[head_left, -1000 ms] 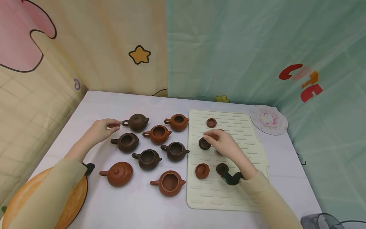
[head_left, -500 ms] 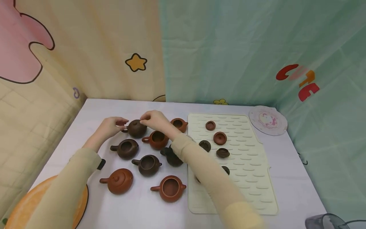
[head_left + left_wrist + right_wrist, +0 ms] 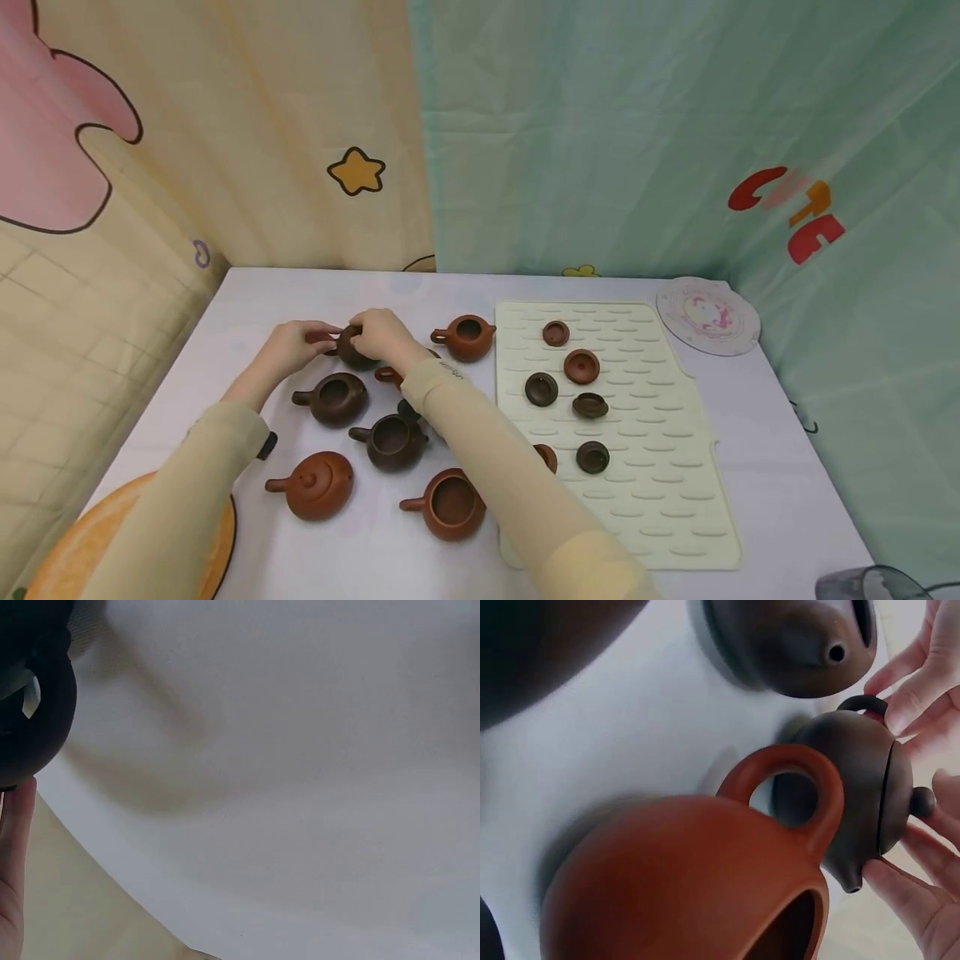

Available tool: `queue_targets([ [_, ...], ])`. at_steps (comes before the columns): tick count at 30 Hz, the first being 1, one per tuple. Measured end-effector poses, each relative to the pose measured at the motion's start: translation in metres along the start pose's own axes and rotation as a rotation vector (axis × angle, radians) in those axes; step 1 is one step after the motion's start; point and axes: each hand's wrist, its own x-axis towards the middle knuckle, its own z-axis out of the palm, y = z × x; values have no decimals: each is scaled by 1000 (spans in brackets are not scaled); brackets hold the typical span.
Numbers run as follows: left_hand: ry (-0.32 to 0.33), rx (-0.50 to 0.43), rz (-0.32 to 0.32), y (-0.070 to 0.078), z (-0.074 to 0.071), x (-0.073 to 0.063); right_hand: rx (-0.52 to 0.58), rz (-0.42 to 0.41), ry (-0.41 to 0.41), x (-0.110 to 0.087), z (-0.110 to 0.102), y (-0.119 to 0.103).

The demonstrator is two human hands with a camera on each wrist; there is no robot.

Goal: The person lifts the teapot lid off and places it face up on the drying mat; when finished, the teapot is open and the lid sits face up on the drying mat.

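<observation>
A dark brown lidded teapot (image 3: 347, 352) stands at the back left, mostly covered by both hands in the head view. My left hand (image 3: 288, 354) pinches its looped handle (image 3: 864, 703), as the right wrist view shows. With fingers and thumb about the knob and edge, my right hand (image 3: 386, 337) holds the lid (image 3: 900, 799), which sits on the pot. An orange-red teapot (image 3: 682, 877) without a lid looms close in the right wrist view; the right forearm hides most of it from the head camera. The left wrist view catches a dark loop (image 3: 60, 712) touched by a fingertip.
Lidless teapots stand around: dark ones (image 3: 337, 402) (image 3: 393, 443), red ones (image 3: 468, 337) (image 3: 452, 504). A lidded red teapot (image 3: 318, 485) is front left. Several loose lids (image 3: 581, 367) lie on a cream mat (image 3: 675, 500). A round plate (image 3: 708, 317) and orange board (image 3: 221, 542) flank the table.
My right hand has swung left from above the lids on the mat to the dark teapot's lid. The left hand has shifted slightly right at the handle. The head view has tilted a little.
</observation>
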Motion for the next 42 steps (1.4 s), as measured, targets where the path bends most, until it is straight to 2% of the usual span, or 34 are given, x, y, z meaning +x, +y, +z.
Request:
queue_targets([
  [6, 24, -1, -11, 5, 3, -1, -60, 10, 34, 1, 4, 0],
  [15, 22, -4, -19, 14, 9, 2, -170, 13, 143, 4, 6, 1],
  [19, 13, -4, -35, 14, 9, 5, -115, 17, 164, 1, 2, 3],
  [24, 10, 4, -42, 13, 7, 8, 128, 8, 186, -7, -15, 18],
  [27, 7, 7, -50, 12, 6, 8, 396, 48, 140, -13, -31, 36],
  [30, 2, 11, -65, 12, 5, 7, 719, 130, 60, -25, -49, 62],
  [32, -2, 10, -77, 12, 6, 6, 911, 184, 4, -37, -63, 84],
  [34, -4, 11, -82, 12, 5, 5, 1038, 223, -34, -52, -76, 110],
  [37, -4, 10, -91, 10, 4, 4, 1157, 232, -66, -80, -96, 155],
  [42, 1, 16, -82, 6, 1, 4, 1374, 263, -49, -125, -117, 230],
])
